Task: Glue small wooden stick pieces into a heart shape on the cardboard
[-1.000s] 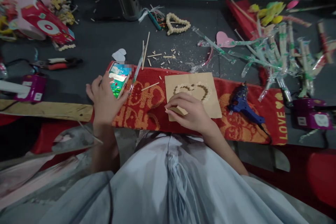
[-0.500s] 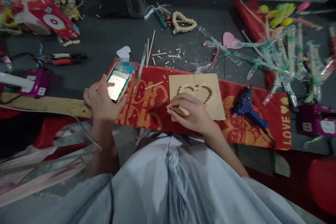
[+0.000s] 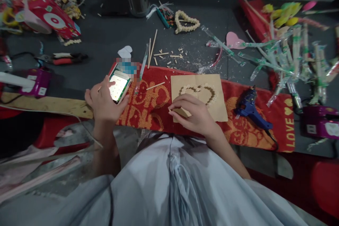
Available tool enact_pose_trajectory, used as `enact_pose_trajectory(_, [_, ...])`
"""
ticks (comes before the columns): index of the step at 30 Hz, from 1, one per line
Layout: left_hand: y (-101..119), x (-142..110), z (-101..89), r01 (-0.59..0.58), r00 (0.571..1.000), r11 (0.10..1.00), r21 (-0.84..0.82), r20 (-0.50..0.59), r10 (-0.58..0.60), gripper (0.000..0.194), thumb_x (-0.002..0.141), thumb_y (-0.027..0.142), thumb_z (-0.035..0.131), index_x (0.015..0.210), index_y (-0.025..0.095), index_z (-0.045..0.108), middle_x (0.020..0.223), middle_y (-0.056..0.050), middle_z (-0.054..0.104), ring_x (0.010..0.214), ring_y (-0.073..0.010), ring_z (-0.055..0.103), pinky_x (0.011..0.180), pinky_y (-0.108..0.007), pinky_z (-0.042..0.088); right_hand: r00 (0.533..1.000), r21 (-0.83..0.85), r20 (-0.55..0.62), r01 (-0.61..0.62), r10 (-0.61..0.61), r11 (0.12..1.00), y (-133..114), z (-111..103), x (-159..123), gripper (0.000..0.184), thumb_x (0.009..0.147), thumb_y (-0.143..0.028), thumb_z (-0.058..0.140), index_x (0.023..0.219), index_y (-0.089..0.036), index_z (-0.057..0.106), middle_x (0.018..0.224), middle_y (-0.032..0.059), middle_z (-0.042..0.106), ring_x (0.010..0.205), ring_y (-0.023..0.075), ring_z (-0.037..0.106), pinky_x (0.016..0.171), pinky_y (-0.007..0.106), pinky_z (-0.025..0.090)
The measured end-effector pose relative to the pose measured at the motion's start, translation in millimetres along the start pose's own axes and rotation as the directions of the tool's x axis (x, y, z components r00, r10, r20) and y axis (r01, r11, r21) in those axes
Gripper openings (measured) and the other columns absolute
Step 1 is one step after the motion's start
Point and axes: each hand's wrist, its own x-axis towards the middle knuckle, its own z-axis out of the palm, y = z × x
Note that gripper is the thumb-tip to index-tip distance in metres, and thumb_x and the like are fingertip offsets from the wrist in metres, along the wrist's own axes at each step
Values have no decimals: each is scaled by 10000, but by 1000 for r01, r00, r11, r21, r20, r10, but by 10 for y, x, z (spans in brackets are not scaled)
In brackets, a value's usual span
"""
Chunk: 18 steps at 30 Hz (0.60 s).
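Right hand (image 3: 197, 114), fingertips nearly together, contents unclear, is over the cardboard (image 3: 220, 107), heart outline (image 3: 212, 94) just beyond; left hand (image 3: 106, 103), fingers spread, touches the smartphone (image 3: 119, 87).

1. We read "LOVE" in yellow capitals at the right end of the red towel (image 3: 281, 122), right of centre in the frame, running upward, with yellow hearts (image 3: 288, 102) above.
2. We see marks on the lit phone (image 3: 119, 87), left of centre, too small to read.
3. We find white labels on the purple box (image 3: 39, 78) at the far left and its match (image 3: 321, 113) at the far right, both illegible.
4. We cannot read the red carton (image 3: 45, 9), upper left.
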Motion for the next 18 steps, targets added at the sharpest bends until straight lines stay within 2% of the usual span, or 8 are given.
enact_pose_trajectory(6, [-43,-26,-31,12,1000,1000,2,0,-12,873,753,471,638,1516,124,394,1386,-134,652,1330,-389,499,1214,-608,186,1000,22,-5,-9,9,1000,-3,0,1,30,921,-196,644,939,-206,665,889,52,729,846,163,695,761,289,581])
enact_pose_trajectory(9, [-69,-70,-100,12,1000,1000,22,9,-12,916,749,551,639,1510,95,408,1297,-150,693,1261,-394,542,1191,-611,233,1000,28,-4,-11,11,1000,-8,-5,7,25,926,-199,639,935,-209,660,879,50,725,836,161,694,757,287,578])
enact_pose_trajectory(14, [-63,-162,-163,28,999,997,73,-46,-25,730,817,498,617,1434,120,526,1169,-119,737,1187,-369,570,1182,-589,256,1000,20,1,-11,11,1000,-20,-3,9,28,932,-210,634,945,-215,658,886,52,727,837,164,699,754,297,585])
enact_pose_trajectory(18, [-94,-155,-140,12,1000,998,67,7,-13,828,789,514,649,1487,113,453,1297,-154,685,1220,-385,551,1167,-609,260,1000,0,3,-5,5,1000,-29,-1,7,20,922,-199,649,940,-208,652,886,54,726,840,162,700,761,292,588])
